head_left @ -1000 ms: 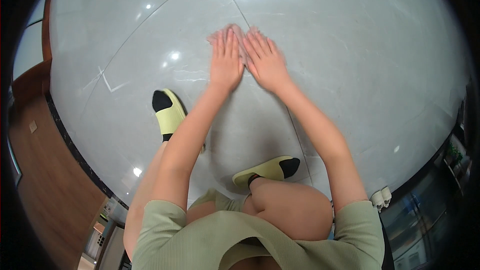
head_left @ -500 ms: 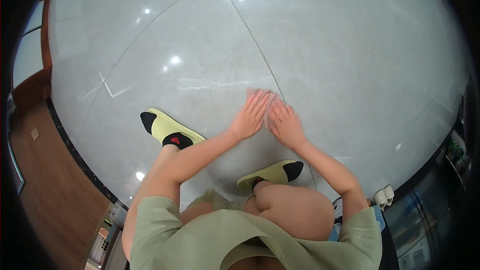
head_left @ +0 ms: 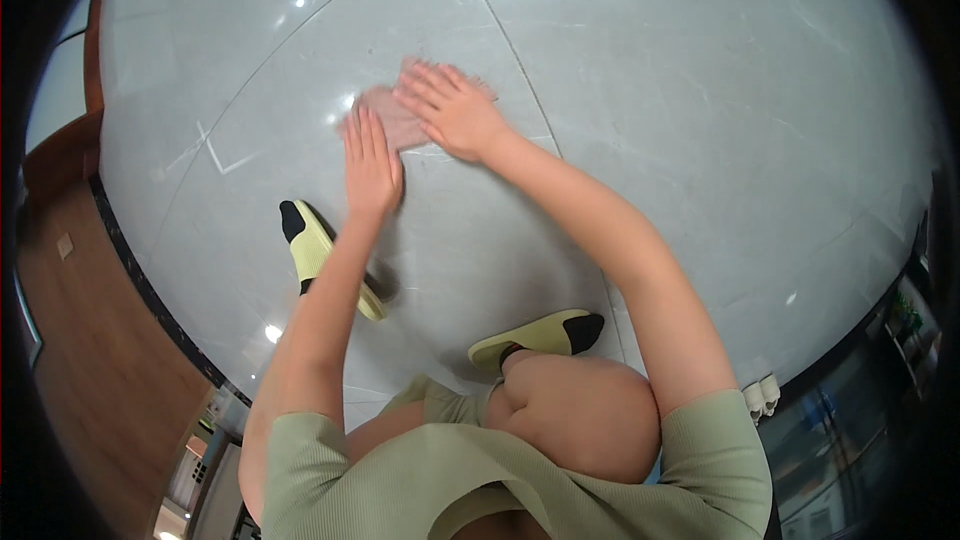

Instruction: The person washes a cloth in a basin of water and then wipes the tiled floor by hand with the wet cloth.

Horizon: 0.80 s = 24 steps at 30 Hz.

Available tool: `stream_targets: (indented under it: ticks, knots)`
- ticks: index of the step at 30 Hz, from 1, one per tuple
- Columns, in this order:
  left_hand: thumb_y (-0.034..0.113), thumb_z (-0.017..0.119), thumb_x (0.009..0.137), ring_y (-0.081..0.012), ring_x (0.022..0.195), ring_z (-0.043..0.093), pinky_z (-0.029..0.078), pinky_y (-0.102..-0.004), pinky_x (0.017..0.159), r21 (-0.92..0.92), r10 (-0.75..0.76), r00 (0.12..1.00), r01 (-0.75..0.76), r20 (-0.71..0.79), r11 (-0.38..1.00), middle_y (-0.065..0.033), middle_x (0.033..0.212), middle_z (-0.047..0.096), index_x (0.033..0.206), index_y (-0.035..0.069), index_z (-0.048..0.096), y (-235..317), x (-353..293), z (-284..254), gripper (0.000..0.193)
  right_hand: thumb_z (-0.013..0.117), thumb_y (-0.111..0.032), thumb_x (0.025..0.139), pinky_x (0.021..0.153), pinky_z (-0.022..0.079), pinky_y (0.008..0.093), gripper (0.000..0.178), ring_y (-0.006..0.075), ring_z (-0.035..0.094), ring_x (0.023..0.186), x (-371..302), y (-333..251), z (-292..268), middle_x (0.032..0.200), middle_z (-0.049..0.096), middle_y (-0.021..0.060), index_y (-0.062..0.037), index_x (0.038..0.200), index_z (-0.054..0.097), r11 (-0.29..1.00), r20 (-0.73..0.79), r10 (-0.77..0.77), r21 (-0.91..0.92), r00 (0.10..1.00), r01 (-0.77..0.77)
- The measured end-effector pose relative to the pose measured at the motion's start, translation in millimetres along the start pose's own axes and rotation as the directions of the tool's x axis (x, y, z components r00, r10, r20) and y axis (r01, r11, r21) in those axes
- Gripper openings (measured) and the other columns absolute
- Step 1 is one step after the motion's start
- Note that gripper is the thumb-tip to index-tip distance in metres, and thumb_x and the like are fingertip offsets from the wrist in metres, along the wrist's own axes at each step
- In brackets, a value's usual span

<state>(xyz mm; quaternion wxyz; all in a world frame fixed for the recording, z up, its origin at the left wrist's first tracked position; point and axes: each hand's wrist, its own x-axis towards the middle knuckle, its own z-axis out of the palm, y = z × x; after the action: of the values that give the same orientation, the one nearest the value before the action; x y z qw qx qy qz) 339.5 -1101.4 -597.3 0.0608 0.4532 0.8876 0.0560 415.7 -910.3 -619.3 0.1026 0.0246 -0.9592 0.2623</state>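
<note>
A pinkish cloth (head_left: 392, 122) lies spread on the glossy grey tiled floor (head_left: 680, 140), slightly smeared by motion. My left hand (head_left: 372, 172) lies flat, fingers stretched forward over the cloth's left edge. Farther right and a little farther forward, my right hand (head_left: 457, 114) presses palm down on the cloth, its fingers pointing to the upper left. Both arms reach out ahead of me. Part of the cloth is hidden under the hands.
My feet wear yellow-green slippers, the left slipper (head_left: 310, 245) and the right slipper (head_left: 535, 337), on either side below my hands. A brown wooden panel (head_left: 110, 340) stands at the left. White shoes (head_left: 762, 397) and a dark glass-fronted cabinet (head_left: 830, 450) are at the lower right.
Both hands have slid the cloth forward and left across the floor. The cloth was bunched between the hands and is now more spread out. My left foot has turned.
</note>
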Motion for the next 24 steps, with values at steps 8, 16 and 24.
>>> stream_targets:
  ticks: [8, 16, 24]
  knots:
    - [0.026, 0.047, 0.084, -0.0493, 0.134, 0.010, 0.004, -0.0524, 0.112, -0.077, -0.019, 0.918, 0.054, 0.396, 0.996, -0.0337, 0.142, 0.020, 0.133, -0.018, 0.024, 150.1, -131.2, 23.2, 0.070, 0.049, -0.030, 0.086, 0.114, 0.014, 0.0406, 0.056, 0.0198, 0.022, 0.137, -93.6, 1.9, -22.4, 0.146, 0.031, 0.0014, -0.0175, 0.139, 0.036, 0.907, 0.280, -0.421, 0.156, 0.863, 0.391]
    - [0.032, 0.050, 0.082, -0.0412, 0.135, 0.018, 0.010, -0.0497, 0.112, -0.185, 0.413, 0.862, -0.373, 0.293, 0.909, -0.0240, 0.141, 0.030, 0.133, -0.010, 0.031, 238.7, -102.0, 45.6, 0.068, 0.049, -0.026, 0.086, 0.113, 0.016, 0.0398, 0.055, 0.0188, 0.022, 0.138, -223.8, 35.2, -105.1, 0.147, 0.031, 0.0013, -0.0204, 0.139, 0.036, 1.000, 0.339, -0.022, 0.009, 0.940, 0.020]
    - [0.035, 0.046, 0.084, -0.0341, 0.137, 0.019, 0.011, -0.0452, 0.114, -0.185, 0.805, 0.498, -0.801, 0.322, 0.569, -0.0166, 0.143, 0.031, 0.139, -0.003, 0.028, 306.4, -69.4, 45.1, 0.069, 0.051, -0.024, 0.085, 0.112, 0.019, 0.0422, 0.057, 0.0205, 0.023, 0.138, -350.9, 25.9, -151.6, 0.147, 0.030, 0.0019, -0.0188, 0.140, 0.035, 0.923, 0.248, 0.383, -0.147, 0.890, -0.356]
